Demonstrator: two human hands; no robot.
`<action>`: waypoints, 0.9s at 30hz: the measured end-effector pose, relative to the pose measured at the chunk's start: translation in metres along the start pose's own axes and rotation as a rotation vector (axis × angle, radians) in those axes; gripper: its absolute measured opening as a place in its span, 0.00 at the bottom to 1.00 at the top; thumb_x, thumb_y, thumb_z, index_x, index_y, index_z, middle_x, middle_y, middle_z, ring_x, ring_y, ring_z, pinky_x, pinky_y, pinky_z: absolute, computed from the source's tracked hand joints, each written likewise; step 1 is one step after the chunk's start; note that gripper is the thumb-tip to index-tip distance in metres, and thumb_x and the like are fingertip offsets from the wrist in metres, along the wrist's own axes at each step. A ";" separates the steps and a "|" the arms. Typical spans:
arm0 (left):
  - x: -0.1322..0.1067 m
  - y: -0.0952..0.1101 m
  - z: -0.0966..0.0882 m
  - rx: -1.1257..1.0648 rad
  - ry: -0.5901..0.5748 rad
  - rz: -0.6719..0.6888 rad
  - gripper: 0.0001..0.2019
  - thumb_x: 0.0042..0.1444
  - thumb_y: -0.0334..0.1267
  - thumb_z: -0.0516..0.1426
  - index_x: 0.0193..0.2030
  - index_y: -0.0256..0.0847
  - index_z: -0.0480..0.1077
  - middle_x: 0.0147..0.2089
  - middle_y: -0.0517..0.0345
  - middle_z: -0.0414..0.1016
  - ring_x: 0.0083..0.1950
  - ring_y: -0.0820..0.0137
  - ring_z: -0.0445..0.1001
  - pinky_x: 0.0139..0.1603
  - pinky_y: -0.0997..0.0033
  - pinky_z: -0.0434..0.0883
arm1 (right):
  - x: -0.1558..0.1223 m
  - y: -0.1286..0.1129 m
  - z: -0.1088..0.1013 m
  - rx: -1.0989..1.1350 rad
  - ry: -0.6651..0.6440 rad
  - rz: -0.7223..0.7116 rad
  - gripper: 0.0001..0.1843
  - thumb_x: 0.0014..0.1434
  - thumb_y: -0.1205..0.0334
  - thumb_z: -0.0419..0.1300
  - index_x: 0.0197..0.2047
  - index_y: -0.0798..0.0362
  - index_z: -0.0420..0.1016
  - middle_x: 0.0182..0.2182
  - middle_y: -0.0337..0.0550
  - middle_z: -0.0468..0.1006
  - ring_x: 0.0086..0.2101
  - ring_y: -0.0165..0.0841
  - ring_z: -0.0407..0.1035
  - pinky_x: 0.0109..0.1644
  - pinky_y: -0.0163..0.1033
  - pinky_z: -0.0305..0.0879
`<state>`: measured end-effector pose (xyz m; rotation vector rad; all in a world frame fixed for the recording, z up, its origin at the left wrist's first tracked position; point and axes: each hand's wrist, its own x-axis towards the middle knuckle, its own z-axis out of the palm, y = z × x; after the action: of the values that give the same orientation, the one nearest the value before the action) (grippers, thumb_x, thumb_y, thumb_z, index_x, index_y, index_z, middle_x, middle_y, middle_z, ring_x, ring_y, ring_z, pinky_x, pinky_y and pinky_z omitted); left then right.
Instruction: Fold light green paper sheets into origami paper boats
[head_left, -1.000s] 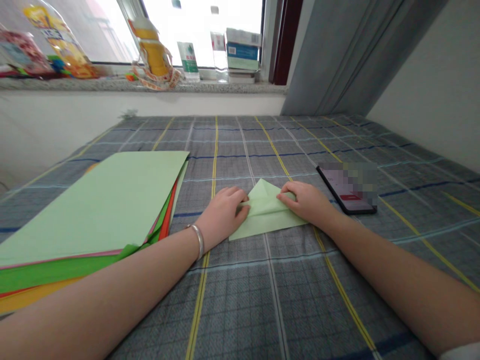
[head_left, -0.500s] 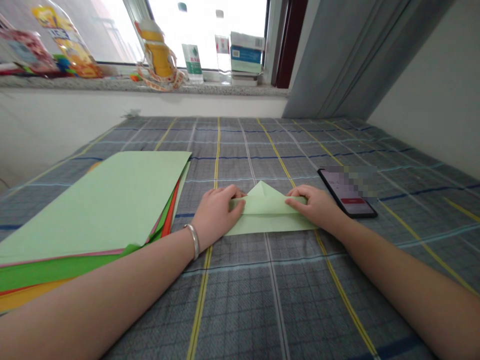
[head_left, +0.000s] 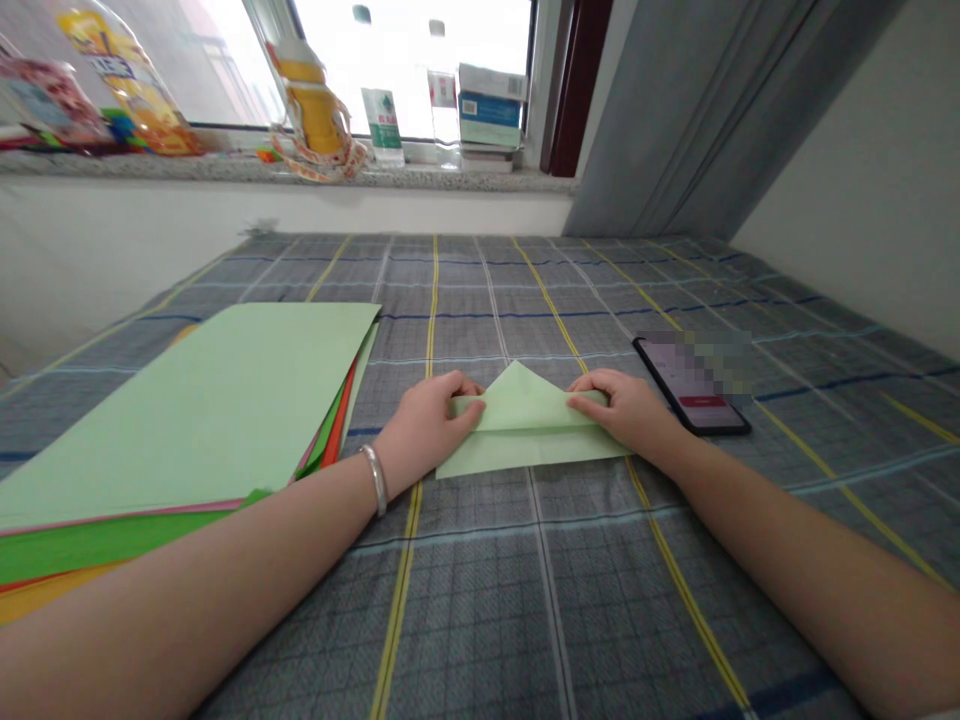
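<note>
A folded light green paper [head_left: 525, 430] lies on the grey checked cloth [head_left: 525, 580], with a pointed peak at its far side and a flap folded across its middle. My left hand [head_left: 424, 425], with a silver bracelet on its wrist, pinches the flap's left end. My right hand [head_left: 626, 410] pinches the flap's right end. Both hands have their fingers closed on the paper and press it to the cloth.
A stack of coloured paper sheets [head_left: 187, 420], light green on top, lies to the left. A phone [head_left: 694, 385] with a lit screen rests right of my right hand. Bottles and boxes [head_left: 420, 90] line the windowsill. A grey curtain [head_left: 690, 110] hangs at the back right.
The paper has turned level and shifted slightly left. My hands have slid outward along the flap, from near its middle to its two ends.
</note>
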<state>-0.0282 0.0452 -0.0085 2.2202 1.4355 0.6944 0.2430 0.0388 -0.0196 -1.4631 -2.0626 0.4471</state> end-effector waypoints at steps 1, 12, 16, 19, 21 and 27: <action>0.000 -0.001 0.000 0.012 -0.009 0.009 0.07 0.56 0.40 0.53 0.30 0.42 0.62 0.45 0.57 0.77 0.45 0.62 0.73 0.48 0.60 0.68 | 0.000 0.000 0.000 -0.005 -0.004 -0.006 0.06 0.57 0.58 0.58 0.33 0.50 0.75 0.37 0.41 0.79 0.40 0.36 0.71 0.47 0.41 0.63; -0.007 0.002 0.006 0.384 0.013 0.270 0.11 0.61 0.34 0.49 0.46 0.42 0.68 0.48 0.53 0.73 0.49 0.60 0.70 0.52 0.57 0.65 | 0.003 0.000 0.004 -0.149 -0.043 -0.125 0.06 0.58 0.60 0.57 0.33 0.52 0.73 0.35 0.44 0.76 0.38 0.36 0.69 0.45 0.42 0.62; -0.009 0.006 0.005 0.453 0.006 0.396 0.13 0.60 0.30 0.48 0.49 0.42 0.69 0.56 0.53 0.71 0.55 0.60 0.67 0.58 0.53 0.62 | 0.004 -0.003 0.004 -0.177 -0.049 -0.124 0.05 0.58 0.60 0.57 0.32 0.51 0.71 0.35 0.43 0.75 0.39 0.36 0.69 0.46 0.42 0.62; -0.012 0.009 0.005 0.485 -0.013 0.479 0.15 0.63 0.36 0.48 0.53 0.41 0.68 0.61 0.51 0.67 0.62 0.58 0.63 0.66 0.49 0.52 | 0.005 -0.002 0.004 -0.181 -0.057 -0.125 0.05 0.59 0.60 0.57 0.32 0.51 0.71 0.34 0.43 0.74 0.39 0.36 0.68 0.46 0.43 0.62; -0.014 0.011 0.005 0.497 -0.035 0.504 0.18 0.64 0.42 0.48 0.57 0.40 0.66 0.63 0.50 0.65 0.65 0.57 0.59 0.68 0.47 0.45 | 0.005 -0.001 0.005 -0.178 -0.063 -0.116 0.05 0.59 0.60 0.57 0.33 0.51 0.71 0.35 0.43 0.74 0.39 0.36 0.68 0.46 0.43 0.62; -0.015 0.012 0.005 0.450 -0.252 0.615 0.27 0.65 0.48 0.45 0.68 0.43 0.51 0.70 0.55 0.53 0.70 0.61 0.50 0.71 0.52 0.39 | 0.005 -0.001 0.007 -0.194 -0.057 -0.131 0.05 0.59 0.60 0.57 0.33 0.52 0.71 0.35 0.43 0.73 0.39 0.36 0.68 0.46 0.42 0.61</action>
<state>-0.0217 0.0260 -0.0084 3.0170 0.8316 0.2498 0.2369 0.0439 -0.0229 -1.4258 -2.2842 0.2442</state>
